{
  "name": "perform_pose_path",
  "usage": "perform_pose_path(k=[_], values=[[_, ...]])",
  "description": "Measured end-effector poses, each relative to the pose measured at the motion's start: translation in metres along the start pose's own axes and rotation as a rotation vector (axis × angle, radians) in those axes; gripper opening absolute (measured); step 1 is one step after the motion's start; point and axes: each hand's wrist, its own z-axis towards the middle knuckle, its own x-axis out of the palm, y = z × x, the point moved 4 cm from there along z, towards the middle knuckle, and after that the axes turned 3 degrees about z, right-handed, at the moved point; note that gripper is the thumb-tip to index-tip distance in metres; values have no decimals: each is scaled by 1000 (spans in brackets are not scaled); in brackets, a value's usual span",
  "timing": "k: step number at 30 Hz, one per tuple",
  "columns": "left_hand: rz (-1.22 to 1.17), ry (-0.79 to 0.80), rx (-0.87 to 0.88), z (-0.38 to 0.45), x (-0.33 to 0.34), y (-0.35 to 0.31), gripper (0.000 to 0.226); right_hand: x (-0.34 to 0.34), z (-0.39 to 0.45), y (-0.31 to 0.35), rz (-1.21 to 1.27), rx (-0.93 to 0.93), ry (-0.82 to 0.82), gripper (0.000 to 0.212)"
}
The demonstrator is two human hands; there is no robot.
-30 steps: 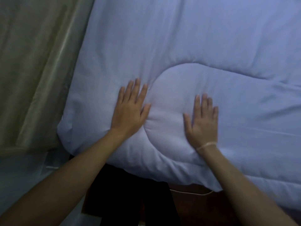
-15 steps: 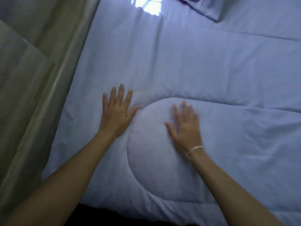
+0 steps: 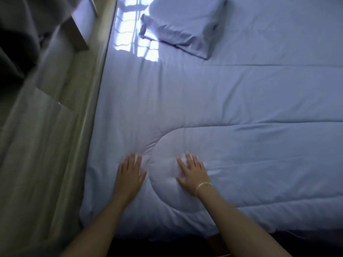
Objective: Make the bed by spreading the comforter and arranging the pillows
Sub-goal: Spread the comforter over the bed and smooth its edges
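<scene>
- Currently both hands are lying flat on the comforter [image 3: 232, 101] near the foot edge, fingers straight and slightly spread, pinching nothing.
- Left hand [image 3: 130, 176] is pressing the outer quilted band; right hand [image 3: 193, 172] is resting inside the rounded stitched panel, just beside it.
- From the fingertips, the comforter is stretching toward twelve o'clock, its stitched lines running from nine to three.
- Pillow [image 3: 183, 28] is sitting well apart at twelve o'clock, tilted; the right hand looks slightly nearer.
- Smoothing strokes probably need to travel toward twelve and three.
</scene>
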Motion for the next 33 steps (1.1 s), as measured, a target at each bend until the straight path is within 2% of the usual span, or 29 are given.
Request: perform_pose_path(k=[2, 5, 8, 11, 14, 19, 23, 29, 33], values=[[55, 82, 34, -28, 6, 14, 69, -4, -35, -10, -22, -2, 50, 75], [105, 135, 87, -41, -12, 20, 55, -17, -78, -45, -39, 132, 6, 74], [148, 78, 122, -24, -62, 1, 45, -41, -118, -82, 4, 303, -57, 72], [129, -61, 199, 0, -112, -41, 44, -76, -144, -102, 85, 363, -199, 67], [128, -137, 320, 11, -147, -108, 46, -107, -170, -121, 142, 407, -331, 64], [100, -170, 508, 6, -180, -242, 46, -128, -209, -174, 259, 522, -424, 61], [99, -180, 597, -3, -185, -341, 45, -141, -234, -230, 370, 587, -508, 50], [88, -212, 621, -4, -186, -494, 44, -160, -261, -361, 415, 616, -513, 43], [24, -231, 600, -6, -188, -589, 41, -185, -286, -443, 432, 582, -549, 49]])
